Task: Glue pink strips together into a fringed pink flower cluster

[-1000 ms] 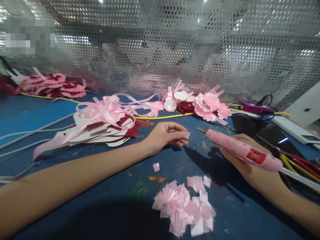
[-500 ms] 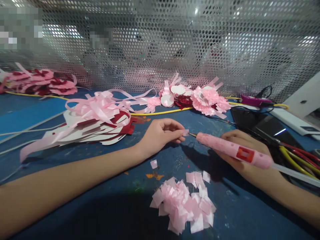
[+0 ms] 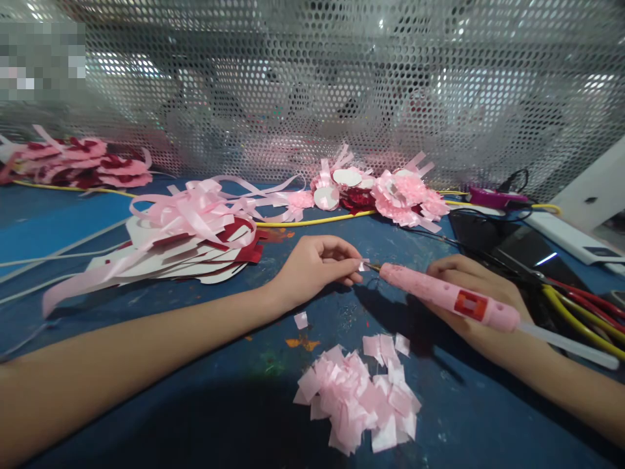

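Observation:
My left hand (image 3: 315, 264) rests on the blue table (image 3: 73, 221) and pinches a small pink ribbon piece (image 3: 362, 265) between thumb and fingertips. My right hand (image 3: 463, 293) is wrapped round a pink glue pen (image 3: 444, 298), held low and pointing left. Its metal tip touches the ribbon piece. A clear glue stick pokes out of the pen's back end. A heap of cut pink ribbon squares (image 3: 359, 397) lies in front of me, with one loose square (image 3: 301, 320) near my left wrist.
A pile of white and red card shapes topped with pink ribbon loops (image 3: 190, 234) lies at the left. Finished pink and red rosettes (image 3: 390, 192) sit by the perforated metal screen (image 3: 312, 85). A yellow cable (image 3: 312, 221), a phone (image 3: 517, 251) and red and yellow wires (image 3: 586, 306) lie on the right.
My right hand has brought the glue pen leftward until its tip meets the ribbon piece pinched in my left hand. The left hand has stayed almost still.

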Available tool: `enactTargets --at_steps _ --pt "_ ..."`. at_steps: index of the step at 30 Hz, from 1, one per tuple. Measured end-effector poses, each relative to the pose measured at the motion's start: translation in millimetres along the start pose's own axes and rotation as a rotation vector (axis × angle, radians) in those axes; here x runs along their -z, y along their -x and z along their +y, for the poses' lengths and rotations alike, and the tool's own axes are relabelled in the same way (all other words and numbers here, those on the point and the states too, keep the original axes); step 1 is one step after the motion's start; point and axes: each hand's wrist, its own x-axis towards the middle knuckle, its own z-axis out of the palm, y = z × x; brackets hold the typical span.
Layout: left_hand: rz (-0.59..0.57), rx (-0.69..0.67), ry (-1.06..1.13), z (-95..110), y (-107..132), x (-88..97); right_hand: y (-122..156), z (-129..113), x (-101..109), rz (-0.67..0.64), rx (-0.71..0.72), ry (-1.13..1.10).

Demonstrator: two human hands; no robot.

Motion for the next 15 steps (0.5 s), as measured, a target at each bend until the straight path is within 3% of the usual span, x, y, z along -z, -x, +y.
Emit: enactTargets --at_steps 15 --pt "-0.031 -0.012 0.026 0.2 -1.0 -1.1 -1.1 -0.5 0.4 -0.006 -0.004 0.035"
